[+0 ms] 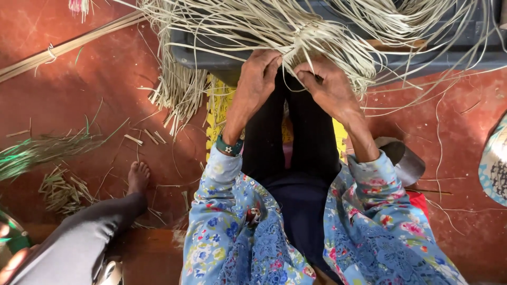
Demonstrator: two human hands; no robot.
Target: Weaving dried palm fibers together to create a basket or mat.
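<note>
On the red floor at far left lie a bundle of green-tinted strips and a scatter of cut straw offcuts; a bound pale cane runs diagonally above them. A bare foot on a dark-clad leg, which may be another person's, rests near the offcuts, well apart from the work.

Centre: the left hand is closed, fingers together and curled over a bunch of pale weaving strips, a green wristband below it. The right hand sits just beside it, fingers pinched on strips of the same bunch. The strips fan out from the two hands across a dark tub, with loose ends hanging over its left rim.

Judgement: good practice here appears to be firm, even tension in both hands, keeping the strips flat and untwisted, and separating one strand at a time from the tangle.

Obstructions: the loose mass of strips crowds the hands and could snag. A yellow patterned cloth lies beneath the lap.

At right, a grey curved object lies beside the floral sleeve, and a patterned item sits at the frame edge, both away from the work.
</note>
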